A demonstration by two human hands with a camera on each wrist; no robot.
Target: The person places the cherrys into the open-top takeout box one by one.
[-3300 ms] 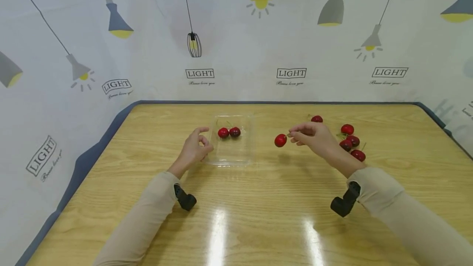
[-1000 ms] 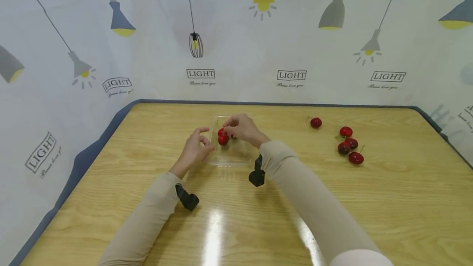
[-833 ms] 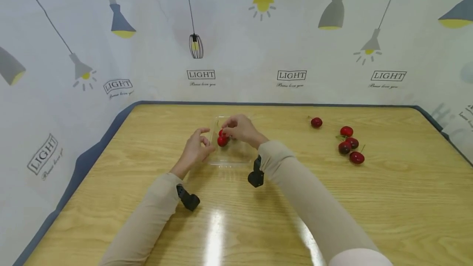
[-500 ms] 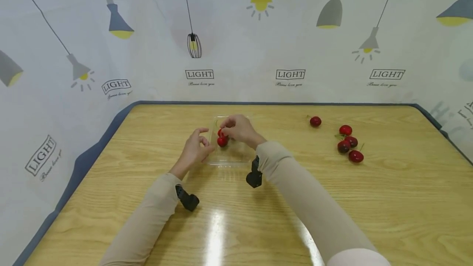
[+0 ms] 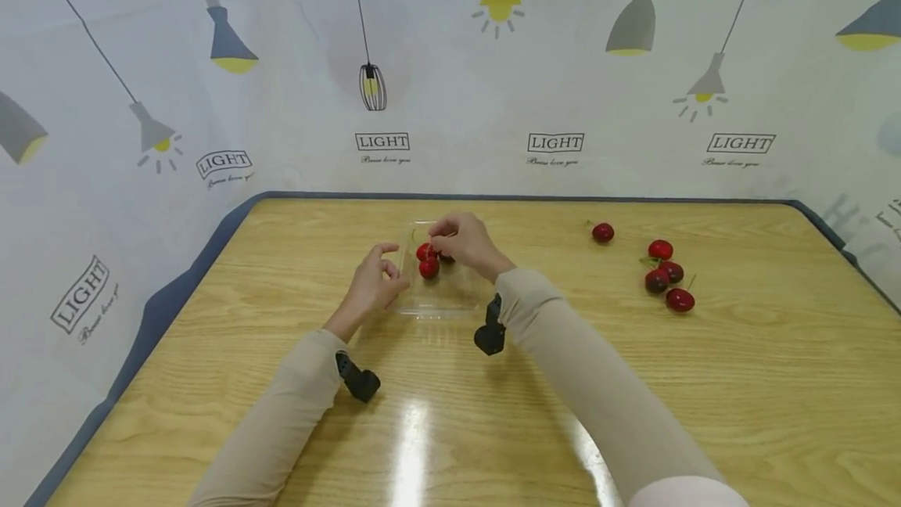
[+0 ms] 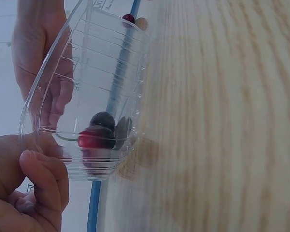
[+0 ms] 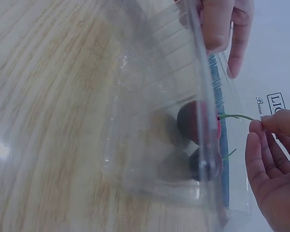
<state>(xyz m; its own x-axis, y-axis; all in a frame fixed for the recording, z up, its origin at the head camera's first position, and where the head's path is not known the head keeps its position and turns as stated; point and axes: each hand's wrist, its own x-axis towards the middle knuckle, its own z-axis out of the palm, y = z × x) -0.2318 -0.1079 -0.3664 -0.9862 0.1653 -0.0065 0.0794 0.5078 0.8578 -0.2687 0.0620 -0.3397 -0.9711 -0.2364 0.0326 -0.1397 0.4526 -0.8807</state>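
My right hand (image 5: pixel 468 245) pinches a cherry (image 5: pixel 428 267) by its green stem (image 7: pixel 238 116) over a clear plastic container (image 5: pixel 443 310). In the right wrist view the stem runs from my fingertips down to the fruit, which is low behind the container's wall. Another red cherry (image 5: pixel 425 251) lies right behind it in the container, and a darker one is mostly covered by my right hand. At the container's left side, my left hand (image 5: pixel 373 278) holds the rim between thumb and fingers.
On the right part of the wooden table (image 5: pixel 563 382) lie several loose cherries (image 5: pixel 656 281), with a single cherry (image 5: pixel 602 233) farther back. A white backdrop (image 5: pixel 450 61) printed with lamps stands behind the table.
My right hand has carried the cherry by its stem from the right to over the container and lowered it. Lately it shifts only slightly. My left hand stays at the rim.
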